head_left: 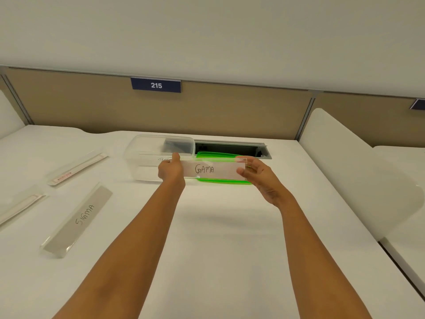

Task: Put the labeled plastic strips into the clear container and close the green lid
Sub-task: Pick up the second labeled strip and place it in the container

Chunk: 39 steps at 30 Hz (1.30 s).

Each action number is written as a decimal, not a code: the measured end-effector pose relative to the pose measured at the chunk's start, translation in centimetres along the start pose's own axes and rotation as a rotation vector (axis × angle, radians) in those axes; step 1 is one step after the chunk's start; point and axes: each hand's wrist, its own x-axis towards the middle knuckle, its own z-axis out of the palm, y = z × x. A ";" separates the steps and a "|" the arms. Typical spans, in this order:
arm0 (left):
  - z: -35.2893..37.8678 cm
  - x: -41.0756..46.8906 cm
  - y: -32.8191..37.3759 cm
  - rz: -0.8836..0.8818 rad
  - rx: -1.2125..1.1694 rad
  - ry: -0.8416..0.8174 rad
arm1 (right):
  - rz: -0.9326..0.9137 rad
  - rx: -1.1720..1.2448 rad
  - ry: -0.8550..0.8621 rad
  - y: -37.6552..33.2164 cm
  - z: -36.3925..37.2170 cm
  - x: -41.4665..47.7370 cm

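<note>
I hold a plastic strip labeled GAMA (212,170) level above the table, with my left hand (171,170) gripping its left end and my right hand (257,173) pinching its right end. Behind it stands the clear container (147,155), open, with a strip inside that shows partial writing. The green lid (220,155) lies flat to the container's right, partly hidden by the held strip. A strip labeled SIGMA (78,221) lies on the table at the left. Two more strips (77,168) (19,209) lie further left, labels turned away.
The white table (218,238) runs back to a tan partition with a sign reading 215 (156,85). An open cable slot (232,148) sits behind the lid. A white side divider (345,162) rises on the right.
</note>
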 end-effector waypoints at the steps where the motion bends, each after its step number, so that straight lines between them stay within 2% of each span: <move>1: -0.4 0.3 0.4 0.017 0.006 -0.006 | -0.009 -0.021 0.008 -0.1 0.3 0.4; 10: -4.2 2.9 3.3 0.356 0.123 0.063 | -0.071 0.018 0.154 -1.3 4.6 4.1; 13: -5.9 4.2 3.7 0.413 0.112 0.017 | -0.059 0.026 0.174 -1.5 6.3 5.5; 17: -8.4 6.7 4.4 0.497 0.217 -0.077 | -0.046 0.025 0.183 -1.7 8.3 7.2; 22: -10.9 10.1 5.7 0.543 0.277 -0.126 | -0.034 -0.007 0.117 -1.7 10.8 9.5; 30: -12.9 16.2 7.8 0.584 0.393 -0.166 | 0.001 -0.206 0.054 -1.7 13.3 14.6; 39: -12.0 21.8 8.2 0.591 0.582 -0.378 | 0.130 -0.552 -0.004 -1.2 12.0 18.8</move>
